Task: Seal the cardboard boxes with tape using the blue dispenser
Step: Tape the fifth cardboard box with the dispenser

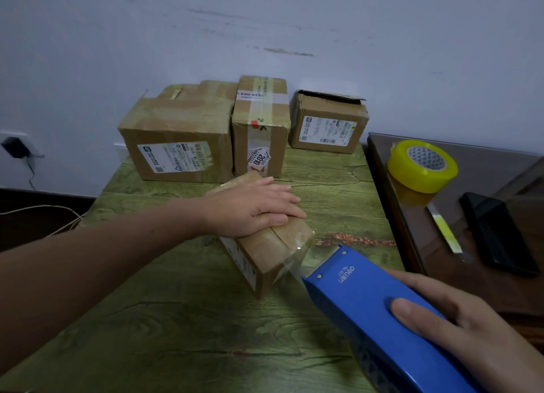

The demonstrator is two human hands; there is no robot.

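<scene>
A small cardboard box lies on the green wood-pattern table, near the middle. My left hand presses flat on its top, fingers spread. My right hand grips the blue dispenser at the lower right, its front edge just off the box's near right corner. A strip of clear tape stretches from the dispenser's mouth onto that end of the box.
Three more cardboard boxes stand at the table's far edge by the wall: a large one, a tall taped one, and a small one with a flap open. On a dark side table lie a yellow tape roll, a knife and a phone.
</scene>
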